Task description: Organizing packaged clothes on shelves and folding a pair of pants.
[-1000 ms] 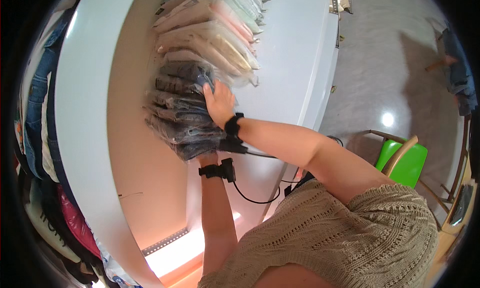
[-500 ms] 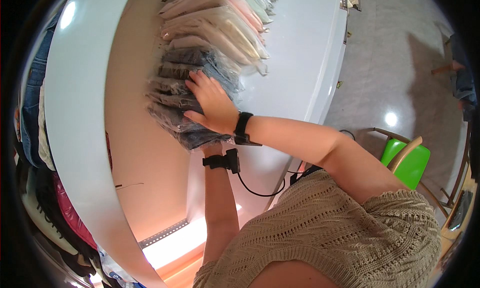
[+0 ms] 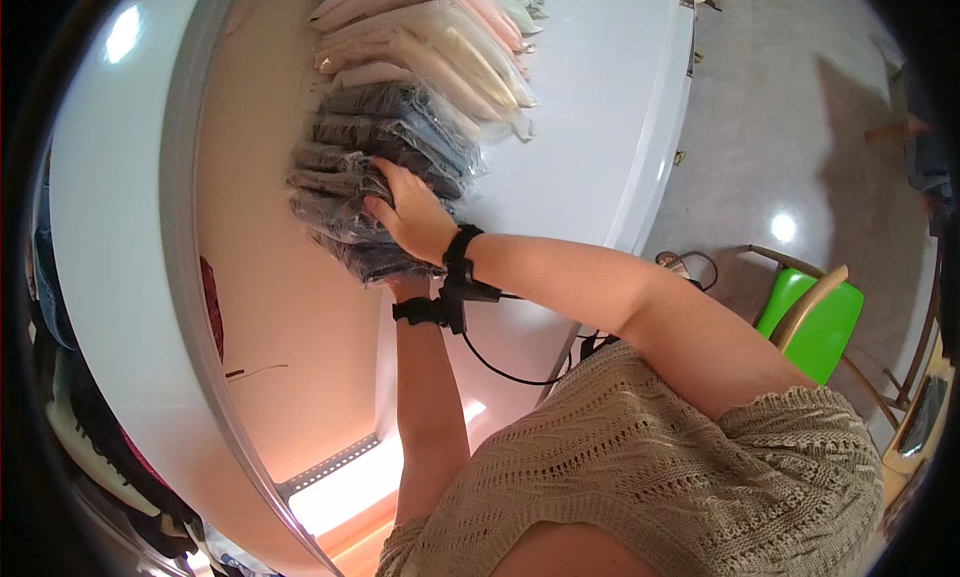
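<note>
on the white shelf (image 3: 590, 127), head view: right hand (image 3: 412, 212) lies flat on the dark bagged garments (image 3: 365, 192), fingers spread, clasping nothing. left hand (image 3: 400, 277) is hidden beneath the stack; its grip cannot be told. stack's long axis runs away from both wrists, toward the pale garments (image 3: 420, 27).

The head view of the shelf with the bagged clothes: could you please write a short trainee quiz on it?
1. True or false: the right hand rests on the dark bagged garments.
2. Which colours are the bagged garments further along the row? A) red B) cream and pink C) bright blue
3. Fill in: the chair seat at the right is ____.

Key: 1 true. 2 B, the light garments. 3 green. The left hand is hidden under the stack; only its wrist strap shows.
</note>
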{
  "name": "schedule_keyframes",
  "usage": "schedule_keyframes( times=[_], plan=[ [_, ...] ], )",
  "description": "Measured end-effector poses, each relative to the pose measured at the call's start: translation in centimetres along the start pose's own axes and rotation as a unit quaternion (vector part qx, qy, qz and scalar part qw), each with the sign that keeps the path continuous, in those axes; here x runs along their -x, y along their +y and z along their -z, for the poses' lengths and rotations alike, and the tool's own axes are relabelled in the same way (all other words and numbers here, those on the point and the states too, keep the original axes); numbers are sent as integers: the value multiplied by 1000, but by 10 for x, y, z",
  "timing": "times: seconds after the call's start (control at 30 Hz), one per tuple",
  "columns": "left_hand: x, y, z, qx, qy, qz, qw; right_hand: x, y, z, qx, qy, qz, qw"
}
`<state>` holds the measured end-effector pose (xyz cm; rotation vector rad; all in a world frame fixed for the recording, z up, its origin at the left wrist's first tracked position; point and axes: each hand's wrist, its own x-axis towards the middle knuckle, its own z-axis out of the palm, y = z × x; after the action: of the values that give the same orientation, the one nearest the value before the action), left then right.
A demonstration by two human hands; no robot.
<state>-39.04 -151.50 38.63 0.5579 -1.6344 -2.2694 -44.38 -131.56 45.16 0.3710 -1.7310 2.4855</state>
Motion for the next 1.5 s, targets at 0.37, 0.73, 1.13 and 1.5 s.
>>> schedule_keyframes(
  times=[0.37, 0.73, 1.13, 1.5],
  plan=[
    [36, 39, 1, -28, 52, -51, 997, 95, 19, 17, 140, -32, -175, 974],
    [28, 64, 26, -22, 27, -18, 999, 116, 57, -30, 85, -80, -253, 960],
    [18, 44, -6, 75, 186, 72, 977, 121, 80, -31, 24, -57, -288, 956],
    [9, 16, 23, 17, 91, 7, 996, 115, 7, 55, -7, -103, -361, 927]
  ],
)
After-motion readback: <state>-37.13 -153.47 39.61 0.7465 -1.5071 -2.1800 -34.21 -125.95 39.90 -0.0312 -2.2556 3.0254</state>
